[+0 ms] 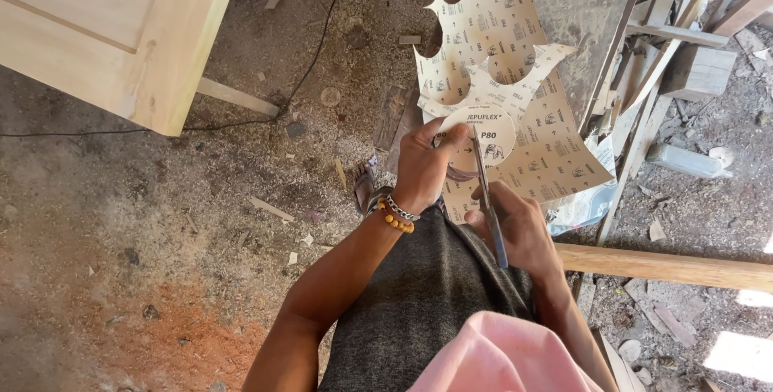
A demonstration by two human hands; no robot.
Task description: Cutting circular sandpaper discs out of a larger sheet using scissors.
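Sandpaper disc (483,136) pinched by left hand (423,168), scissors (487,199) cutting.

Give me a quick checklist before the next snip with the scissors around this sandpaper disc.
1. Left hand pinches the round disc: ok.
2. Right hand grips the scissors: ok.
3. Blades at the disc's edge: ok.
4. Left thumb clear of the blades: not ok, it lies right beside them.
5. Sandpaper sheet supported: cannot tell, it hangs over the bench.
6. Remaining uncut edge: cannot tell, hidden by the hand.
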